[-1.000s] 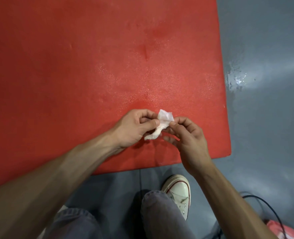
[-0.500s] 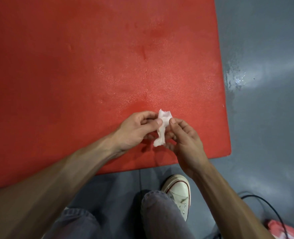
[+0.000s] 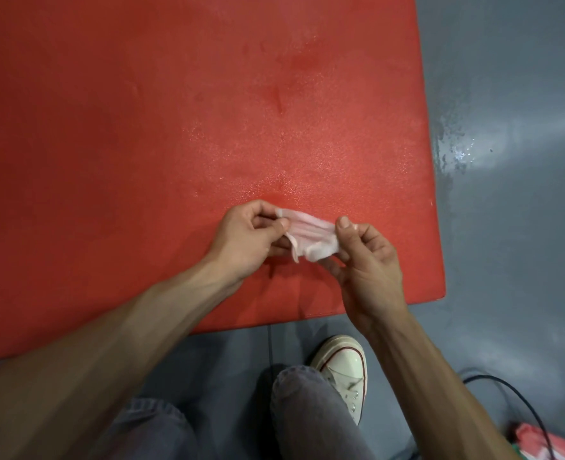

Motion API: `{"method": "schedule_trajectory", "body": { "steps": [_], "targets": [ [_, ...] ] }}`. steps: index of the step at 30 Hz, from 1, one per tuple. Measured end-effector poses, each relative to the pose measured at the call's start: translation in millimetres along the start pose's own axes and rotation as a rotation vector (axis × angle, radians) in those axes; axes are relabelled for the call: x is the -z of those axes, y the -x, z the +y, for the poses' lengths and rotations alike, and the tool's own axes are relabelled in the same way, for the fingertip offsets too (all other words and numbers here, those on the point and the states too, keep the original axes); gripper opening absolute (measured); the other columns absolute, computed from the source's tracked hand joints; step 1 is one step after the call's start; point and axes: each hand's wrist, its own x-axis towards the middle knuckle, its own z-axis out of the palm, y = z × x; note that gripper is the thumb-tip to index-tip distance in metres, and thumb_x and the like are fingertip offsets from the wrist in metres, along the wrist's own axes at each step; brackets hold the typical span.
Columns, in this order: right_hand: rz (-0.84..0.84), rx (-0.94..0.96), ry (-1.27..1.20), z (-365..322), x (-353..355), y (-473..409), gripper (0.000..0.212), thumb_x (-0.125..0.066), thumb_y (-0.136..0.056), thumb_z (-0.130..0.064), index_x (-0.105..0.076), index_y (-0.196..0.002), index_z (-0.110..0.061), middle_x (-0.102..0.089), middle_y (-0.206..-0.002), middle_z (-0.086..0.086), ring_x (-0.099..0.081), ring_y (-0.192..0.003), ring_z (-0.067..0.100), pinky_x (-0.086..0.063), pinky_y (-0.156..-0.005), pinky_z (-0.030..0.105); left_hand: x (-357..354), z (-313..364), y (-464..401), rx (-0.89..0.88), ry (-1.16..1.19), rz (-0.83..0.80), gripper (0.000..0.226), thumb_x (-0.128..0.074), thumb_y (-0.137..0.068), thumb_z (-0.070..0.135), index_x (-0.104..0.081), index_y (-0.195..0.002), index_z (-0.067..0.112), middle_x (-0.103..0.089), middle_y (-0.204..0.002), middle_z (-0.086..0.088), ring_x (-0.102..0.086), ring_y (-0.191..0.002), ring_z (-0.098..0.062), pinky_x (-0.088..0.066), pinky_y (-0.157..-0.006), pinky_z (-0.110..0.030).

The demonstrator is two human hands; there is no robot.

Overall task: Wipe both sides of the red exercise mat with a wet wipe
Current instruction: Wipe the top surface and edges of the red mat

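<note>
Red foam fills most of the view: the large red exercise mat lies flat on the glossy grey floor, its right edge and near edge both visible, with its near right corner rounded. Its pebbled surface shines with faint damp patches near the middle.

From the lower left a bare forearm reaches over the mat's near edge to the left hand, whose thumb and curled fingers pinch the left end of a small white wet wipe. That thin, crumpled wipe is stretched between both hands above the mat near its front edge, with a loose fold drooping from the middle. Its right end is pinched by the right hand, thumb on top and fingers curled beneath.

Below the mat edge, grey denim knees bend over the floor, and a cream canvas sneaker with a red stripe points toward the mat. Further right, a black cable loops across the floor beside a red and white packet in the lower right corner.
</note>
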Motion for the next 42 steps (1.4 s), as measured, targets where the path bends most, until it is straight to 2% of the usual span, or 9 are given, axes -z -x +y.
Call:
{"method": "schedule_trajectory", "body": {
  "steps": [4,9,12,15,21,29,34,38,42],
  "targets": [
    [-0.038,-0.092,-0.019,-4,10,-8,0.023,-0.073,-0.082,-0.020,-0.055,-0.094,-0.014,-0.061,-0.082,0.007,-0.059,-0.070,0.020,-0.052,-0.060,0.033,6,4,1,0.077,0.116,-0.032,0.012,-0.053,-0.102,-0.001,-0.059,-0.097,0.008,-0.065,-0.080,-0.005,-0.068,-0.071,-0.010,-0.058,-0.060,-0.027],
    [-0.260,-0.456,0.068,1,11,-9,0.062,-0.069,-0.088,-0.038,-0.058,-0.129,0.008,-0.064,-0.096,0.017,-0.059,-0.074,0.021,-0.049,-0.059,0.028,-1,9,4,0.034,0.159,-0.131,0.024,-0.045,-0.104,0.001,-0.057,-0.087,0.014,-0.058,-0.084,-0.005,-0.058,-0.079,-0.018,-0.049,-0.071,-0.035],
    [-0.320,-0.451,0.124,4,15,-7,0.070,-0.069,-0.087,-0.049,-0.059,-0.131,0.004,-0.062,-0.111,0.019,-0.062,-0.091,0.025,-0.050,-0.078,0.036,-4,5,2,-0.016,0.084,-0.050,0.021,-0.047,-0.105,0.006,-0.059,-0.090,0.012,-0.058,-0.084,-0.007,-0.055,-0.081,-0.021,-0.045,-0.077,-0.038],
    [-0.273,-0.419,0.090,8,11,-3,0.055,-0.074,-0.085,-0.030,-0.062,-0.130,-0.002,-0.068,-0.117,0.015,-0.065,-0.106,0.025,-0.052,-0.098,0.045,-5,-5,1,-0.155,-0.178,-0.003,0.021,-0.049,-0.105,0.025,-0.057,-0.088,0.015,-0.052,-0.078,-0.004,-0.048,-0.073,-0.018,-0.041,-0.068,-0.045],
    [-0.125,-0.291,-0.074,11,13,-5,0.022,-0.070,-0.080,0.000,-0.061,-0.098,-0.010,-0.067,-0.087,0.012,-0.065,-0.067,0.013,-0.059,-0.059,0.025,4,11,-6,-0.313,-0.257,0.326,0.024,-0.043,-0.100,0.041,-0.052,-0.082,0.027,-0.049,-0.073,0.007,-0.045,-0.067,-0.012,-0.043,-0.065,-0.047],
    [-0.010,-0.407,-0.248,13,9,-20,0.026,-0.038,-0.093,0.002,-0.061,-0.104,-0.005,-0.072,-0.097,0.014,-0.072,-0.081,0.021,-0.061,-0.076,0.043,2,11,0,-0.328,-0.248,0.223,0.037,-0.043,-0.101,0.040,-0.049,-0.083,0.008,-0.041,-0.068,0.007,-0.039,-0.064,-0.011,-0.036,-0.061,-0.040],
    [0.011,-0.518,-0.504,9,5,-21,0.034,-0.031,-0.097,-0.011,-0.061,-0.107,0.002,-0.074,-0.099,0.016,-0.074,-0.078,0.025,-0.059,-0.061,0.030,19,5,-6,-0.323,-0.376,0.362,0.035,-0.041,-0.107,0.039,-0.045,-0.076,0.022,-0.039,-0.067,0.013,-0.037,-0.061,-0.008,-0.036,-0.061,-0.039],
    [0.108,-0.442,-0.309,13,2,-20,0.029,-0.039,-0.100,-0.019,-0.063,-0.099,-0.001,-0.069,-0.091,0.014,-0.064,-0.066,0.019,-0.046,-0.043,0.023,17,5,-2,-0.325,-0.448,0.312,0.037,-0.043,-0.110,0.034,-0.043,-0.076,0.020,-0.035,-0.065,0.012,-0.033,-0.057,-0.003,-0.032,-0.053,-0.025],
    [0.372,-0.121,0.078,18,7,-24,0.027,-0.051,-0.101,-0.015,-0.051,-0.075,-0.014,-0.043,-0.059,0.000,-0.037,-0.045,0.009,-0.027,-0.036,0.022,29,-5,-6,-0.300,-0.588,0.319,0.044,-0.044,-0.109,0.040,-0.045,-0.076,0.010,-0.036,-0.062,0.010,-0.034,-0.057,-0.009,-0.033,-0.055,-0.036]
  ]
}}
